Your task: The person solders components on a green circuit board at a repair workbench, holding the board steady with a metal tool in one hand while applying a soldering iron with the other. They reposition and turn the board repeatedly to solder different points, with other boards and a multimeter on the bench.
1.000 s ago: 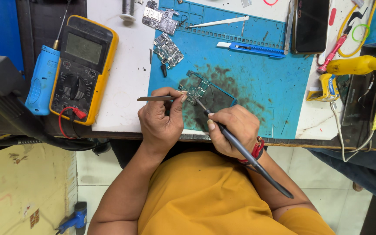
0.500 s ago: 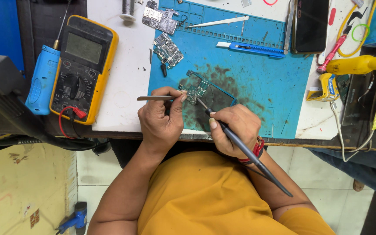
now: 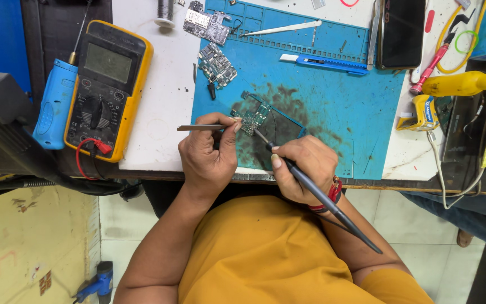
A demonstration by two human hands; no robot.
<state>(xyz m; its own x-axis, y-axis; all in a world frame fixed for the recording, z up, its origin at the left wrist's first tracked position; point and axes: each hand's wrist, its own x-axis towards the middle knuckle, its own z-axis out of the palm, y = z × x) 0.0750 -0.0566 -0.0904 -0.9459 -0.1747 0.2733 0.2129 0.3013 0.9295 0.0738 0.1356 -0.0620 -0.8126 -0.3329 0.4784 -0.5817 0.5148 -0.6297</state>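
Observation:
A small green circuit board (image 3: 256, 116) lies on the sooty part of a blue work mat (image 3: 344, 112), over a dark phone frame (image 3: 282, 129). My left hand (image 3: 209, 155) grips metal tweezers (image 3: 201, 128), their tips at the board's left edge. My right hand (image 3: 302, 169) holds a dark soldering iron (image 3: 322, 197) like a pen, with its tip touching the board. The iron's cable runs back over my right wrist.
A yellow multimeter (image 3: 107, 87) and a blue tool (image 3: 54, 104) sit at left. More circuit boards (image 3: 216, 65), a blue utility knife (image 3: 324, 63), a black phone (image 3: 401, 32), a yellow tool (image 3: 462, 84) and cables lie farther back and right. Table edge (image 3: 254, 175) runs under my hands.

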